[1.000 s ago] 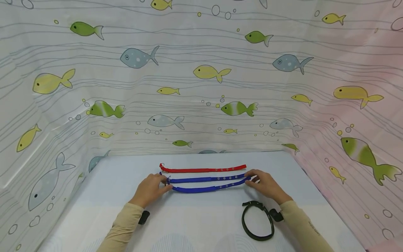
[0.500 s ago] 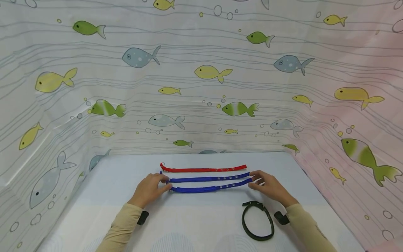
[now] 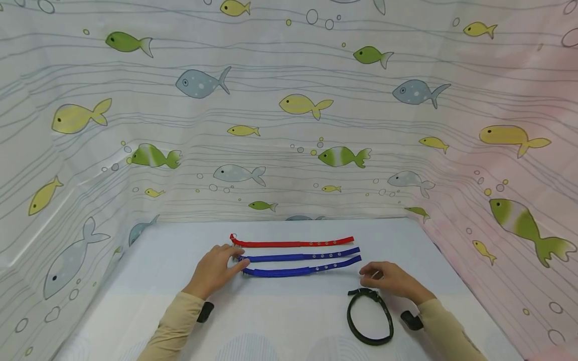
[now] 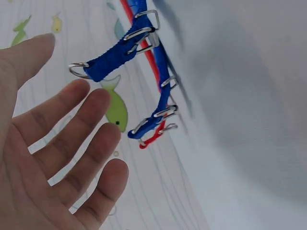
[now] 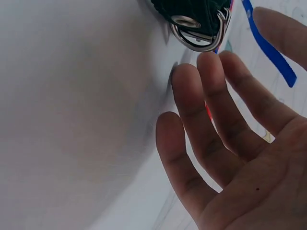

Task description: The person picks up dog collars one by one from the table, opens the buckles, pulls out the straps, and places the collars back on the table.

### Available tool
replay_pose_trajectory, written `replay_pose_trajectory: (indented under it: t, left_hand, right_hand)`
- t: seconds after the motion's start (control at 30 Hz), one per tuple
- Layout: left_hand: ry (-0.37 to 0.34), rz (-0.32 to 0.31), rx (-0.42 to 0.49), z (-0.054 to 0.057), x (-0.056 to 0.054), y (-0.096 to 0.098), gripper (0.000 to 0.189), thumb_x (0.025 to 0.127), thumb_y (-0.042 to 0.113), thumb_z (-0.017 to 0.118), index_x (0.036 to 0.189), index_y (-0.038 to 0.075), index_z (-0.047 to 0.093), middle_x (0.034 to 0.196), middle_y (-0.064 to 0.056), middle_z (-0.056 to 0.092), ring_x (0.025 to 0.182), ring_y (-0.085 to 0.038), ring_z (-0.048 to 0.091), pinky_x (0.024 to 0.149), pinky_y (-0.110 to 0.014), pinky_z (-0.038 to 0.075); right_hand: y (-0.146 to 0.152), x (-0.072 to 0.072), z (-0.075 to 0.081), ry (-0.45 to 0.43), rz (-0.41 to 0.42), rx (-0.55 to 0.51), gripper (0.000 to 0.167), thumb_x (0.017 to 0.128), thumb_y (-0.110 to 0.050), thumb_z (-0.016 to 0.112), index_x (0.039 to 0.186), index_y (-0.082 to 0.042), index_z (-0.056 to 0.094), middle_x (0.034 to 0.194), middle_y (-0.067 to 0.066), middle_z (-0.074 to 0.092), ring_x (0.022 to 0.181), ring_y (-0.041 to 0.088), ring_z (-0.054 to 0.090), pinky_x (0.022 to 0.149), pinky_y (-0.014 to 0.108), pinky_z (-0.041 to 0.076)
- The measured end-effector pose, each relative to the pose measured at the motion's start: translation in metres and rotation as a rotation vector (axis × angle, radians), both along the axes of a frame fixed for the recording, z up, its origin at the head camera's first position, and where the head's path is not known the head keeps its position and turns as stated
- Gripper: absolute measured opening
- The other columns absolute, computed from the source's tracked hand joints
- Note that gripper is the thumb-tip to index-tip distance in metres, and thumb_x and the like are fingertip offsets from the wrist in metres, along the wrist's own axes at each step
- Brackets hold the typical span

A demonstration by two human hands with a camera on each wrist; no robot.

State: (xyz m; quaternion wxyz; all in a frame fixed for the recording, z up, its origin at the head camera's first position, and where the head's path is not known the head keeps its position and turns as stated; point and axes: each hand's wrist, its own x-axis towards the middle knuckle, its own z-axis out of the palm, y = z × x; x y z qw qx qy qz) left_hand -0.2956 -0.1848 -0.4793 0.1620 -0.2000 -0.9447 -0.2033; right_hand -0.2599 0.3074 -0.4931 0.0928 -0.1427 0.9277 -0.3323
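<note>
Two blue collars, the farther one (image 3: 280,258) and the nearer one (image 3: 280,273), lie stretched out side by side behind a red collar's (image 3: 289,244) near side. Metal buckles and D-rings sit at their left ends, eyelets toward the right. My left hand (image 3: 214,271) is at the blue collars' buckle ends; in the left wrist view its fingers are spread apart from the nearest blue collar (image 4: 110,60). My right hand (image 3: 395,281), fingers loosely bent and holding nothing, hovers beside a dark green collar (image 3: 371,342) fastened into a loop. Its metal ring (image 5: 199,45) shows near the fingertips.
A pale table (image 3: 289,311) lies under everything. Fish-printed sheeting (image 3: 289,150) rises at the back and both sides. Each wrist wears a small black camera, such as the one at the right wrist (image 3: 412,320).
My right hand has let go of the blue collars' right ends and moved toward me, beside the green loop. My left hand has barely moved. The blue collars now lie free at the right.
</note>
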Motion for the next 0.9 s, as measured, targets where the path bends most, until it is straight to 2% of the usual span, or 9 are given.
replay_pose_trajectory:
  t: [0.13,0.33,0.57,0.67,0.77,0.9]
  left_hand:
    - [0.031,0.0,0.013,0.004,0.002,0.002,0.038,0.092,0.045,0.074,0.112,0.013,0.076,0.106,-0.002,0.072,0.094,-0.023,0.061,0.078,-0.042,0.053]
    - [0.039,-0.006,0.033,0.005,0.005,0.005,0.036,0.093,0.043,0.073,0.112,0.013,0.076,0.101,0.0,0.07,0.09,-0.018,0.057,0.075,-0.038,0.05]
    - [0.116,-0.012,0.063,0.01,0.008,0.007,0.03,0.094,0.042,0.072,0.107,0.015,0.076,0.096,0.002,0.069,0.086,-0.019,0.058,0.071,-0.036,0.05]
    - [0.16,-0.022,0.089,0.015,0.011,0.009,0.027,0.095,0.042,0.071,0.104,0.017,0.076,0.094,0.005,0.069,0.085,-0.016,0.058,0.069,-0.034,0.05]
    - [0.201,-0.039,0.11,0.02,0.012,0.012,0.025,0.095,0.039,0.072,0.105,0.017,0.076,0.097,0.006,0.07,0.087,-0.014,0.058,0.07,-0.034,0.052]
    - [0.22,-0.057,0.129,0.024,0.014,0.016,0.025,0.094,0.037,0.074,0.108,0.016,0.076,0.1,0.006,0.072,0.094,-0.016,0.062,0.077,-0.038,0.056]
  right_hand:
    - [0.003,0.004,-0.001,-0.027,0.066,-0.012,0.03,0.092,-0.036,0.075,0.112,-0.014,0.074,0.097,-0.008,0.068,0.086,0.012,0.061,0.074,0.028,0.051]
    - [0.006,0.006,-0.006,-0.07,0.135,-0.024,0.024,0.088,-0.033,0.08,0.106,-0.018,0.076,0.093,-0.009,0.068,0.082,0.01,0.059,0.071,0.026,0.049]
    - [0.006,0.009,-0.006,-0.083,0.135,-0.033,0.018,0.087,-0.027,0.082,0.103,-0.02,0.076,0.093,-0.008,0.069,0.082,0.014,0.061,0.07,0.027,0.049]
    - [0.003,0.01,-0.003,-0.062,0.147,-0.026,0.017,0.088,-0.029,0.081,0.103,-0.023,0.076,0.096,-0.011,0.07,0.085,0.011,0.062,0.071,0.027,0.05]
    - [-0.001,0.011,0.003,-0.006,0.18,-0.035,0.017,0.09,-0.03,0.079,0.105,-0.024,0.074,0.098,-0.013,0.07,0.087,0.008,0.062,0.073,0.027,0.05]
    - [-0.006,0.013,0.009,0.067,0.222,-0.061,0.021,0.091,-0.03,0.077,0.108,-0.018,0.072,0.099,-0.012,0.069,0.088,0.006,0.062,0.073,0.027,0.051]
